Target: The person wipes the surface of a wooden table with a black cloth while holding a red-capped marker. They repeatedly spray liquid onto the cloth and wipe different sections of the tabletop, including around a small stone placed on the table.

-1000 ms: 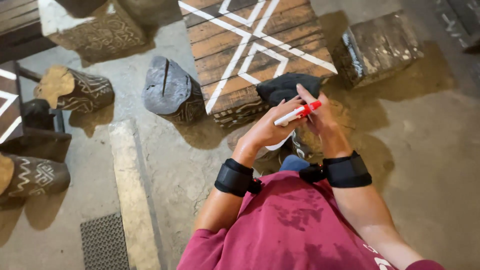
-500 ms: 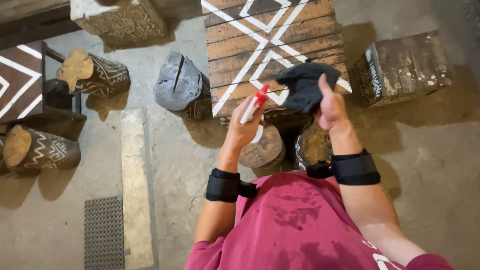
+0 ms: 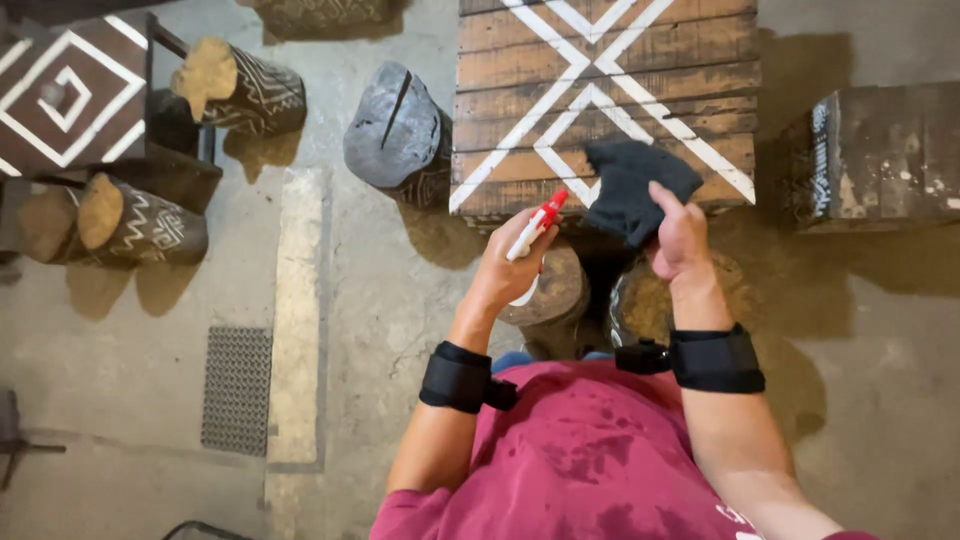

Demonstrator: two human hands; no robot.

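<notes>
My left hand (image 3: 508,268) grips a white spray bottle with a red trigger head (image 3: 535,224), its nozzle held near the front edge of a wooden slat table (image 3: 650,60) painted with white crossing lines. My right hand (image 3: 680,238) holds a dark cloth (image 3: 632,188) bunched up just over that same front edge. Both wrists wear black straps. Two carved log stools (image 3: 555,290) stand below my hands, partly hidden by my arms.
A grey split log stool (image 3: 392,132) stands left of the table. Two patterned log stools (image 3: 245,90) and a second painted table (image 3: 70,95) are at the far left. A dark block seat (image 3: 880,155) is at the right. A metal floor grate (image 3: 237,388) lies lower left.
My hands have separated: the left one took the spray bottle to the left, the right one lifted the cloth up toward the table edge. The view has shifted slightly.
</notes>
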